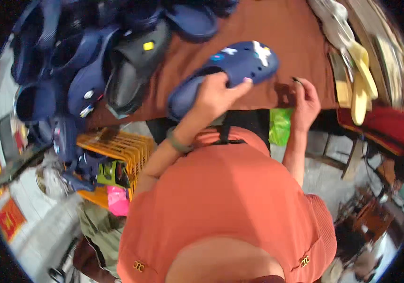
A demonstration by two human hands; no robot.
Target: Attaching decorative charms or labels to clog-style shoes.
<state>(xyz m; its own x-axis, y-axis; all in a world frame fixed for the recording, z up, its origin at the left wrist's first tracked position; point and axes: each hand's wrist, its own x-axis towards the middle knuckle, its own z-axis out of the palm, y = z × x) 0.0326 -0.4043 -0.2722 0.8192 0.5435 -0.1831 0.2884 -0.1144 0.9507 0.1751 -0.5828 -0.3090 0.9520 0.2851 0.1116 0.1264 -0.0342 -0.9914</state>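
A navy blue clog [258,61] with holes and several charms on its toe, one of them white, is tilted over the brown cloth. My left hand [216,96] grips it at the foot opening, fingers inside and thumb along the upper. To the right of the clog's toe, my right hand [305,99] is raised at the cloth's near edge. Its thumb and fingertips are pinched together; a small dark spot shows at the tips, too small to name. My right hand does not touch the clog.
Blue clogs [86,94] and a black slide [129,82] with a yellow piece crowd the brown cloth [301,28] at left. Pale yellow strips [360,94] lie at right. Below left stands an orange crate [138,146] with more shoes; a green bag [281,127] hangs under the edge.
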